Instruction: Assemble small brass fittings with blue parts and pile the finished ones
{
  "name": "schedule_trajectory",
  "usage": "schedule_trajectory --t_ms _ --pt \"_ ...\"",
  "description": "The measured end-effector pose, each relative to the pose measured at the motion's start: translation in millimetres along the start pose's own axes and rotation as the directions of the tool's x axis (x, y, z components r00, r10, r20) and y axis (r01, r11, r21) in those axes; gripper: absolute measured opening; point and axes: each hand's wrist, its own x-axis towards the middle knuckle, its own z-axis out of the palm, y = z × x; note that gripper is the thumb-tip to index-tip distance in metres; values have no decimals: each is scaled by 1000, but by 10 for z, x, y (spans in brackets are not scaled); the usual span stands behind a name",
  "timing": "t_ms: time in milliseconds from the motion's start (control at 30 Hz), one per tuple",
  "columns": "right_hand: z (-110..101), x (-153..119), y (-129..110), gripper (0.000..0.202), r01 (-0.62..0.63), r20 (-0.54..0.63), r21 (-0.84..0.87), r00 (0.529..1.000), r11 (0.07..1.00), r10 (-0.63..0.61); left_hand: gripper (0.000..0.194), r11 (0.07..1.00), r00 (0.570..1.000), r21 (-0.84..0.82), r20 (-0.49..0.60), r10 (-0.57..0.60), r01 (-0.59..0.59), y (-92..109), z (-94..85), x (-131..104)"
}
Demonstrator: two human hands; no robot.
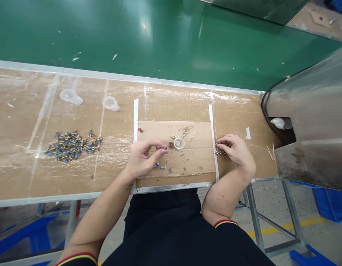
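Observation:
My left hand (144, 157) pinches a small blue part (164, 148) between thumb and fingertips, above the cardboard sheet (198, 162). Over on the right, my right hand (238, 152) has its fingertips down in a little pile of brass-coloured parts (221, 151); whether a piece is between them is hidden. Between my hands stands a small clear cup (179, 143) with a thin stick leaning in it. A few loose blue parts (163, 167) lie just below my left hand. Small dark red pieces (171, 145) sit beside the cup.
A large heap of blue and brass parts (72, 146) covers the left of the bench. Two translucent cups (110, 103) lie behind it. Thin wooden sticks (270, 153) rest near the metal housing (311, 122) at right. A green belt (159, 40) runs along the back.

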Motion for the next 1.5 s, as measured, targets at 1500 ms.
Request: schedule_trajectory --t_ms 1500 --pt "-224 161 -289 17 -16 -40 -227 999 974 8 9 997 998 36 -3 64 -64 48 17 39"
